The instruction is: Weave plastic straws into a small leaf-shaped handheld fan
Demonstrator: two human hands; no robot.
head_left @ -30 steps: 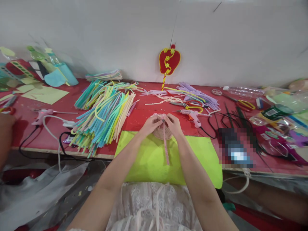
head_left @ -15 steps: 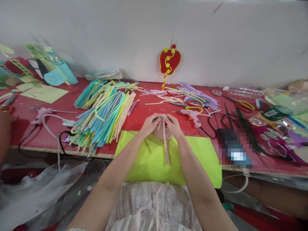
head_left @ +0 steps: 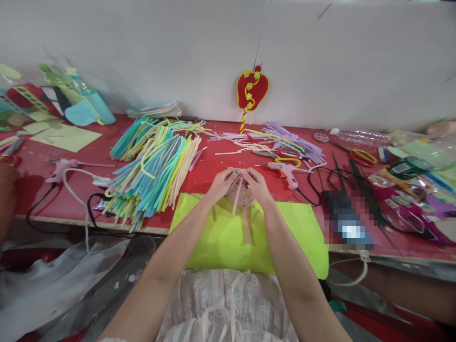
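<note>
My left hand [head_left: 223, 184] and my right hand [head_left: 256, 185] meet at the far edge of a round, ribbed, pale pink disc [head_left: 245, 197]. The fingers of both are closed in a pinch on the top of a pink pipe cleaner [head_left: 236, 203], whose free end hangs down across the disc. Exactly which fingers grip it is hard to see. A second pink strip [head_left: 247, 228] sticks out below the disc over a yellow-green sheet [head_left: 210, 237]. The disc lies at the sheet's far edge, partly covered by my hands.
Left of my hands lies a large pile of coloured pipe cleaners [head_left: 153, 175]. Pink glue guns [head_left: 285, 172] [head_left: 60, 170] rest on both sides, with cords. Scissors [head_left: 363, 156], a plastic bottle [head_left: 363, 137] and a blurred-out device [head_left: 349, 221] are at right. A red fan-shaped ornament [head_left: 252, 90] stands behind.
The free end of the pink pipe cleaner has swung left, away from the second strip below the disc. My hands stay in nearly the same place.
</note>
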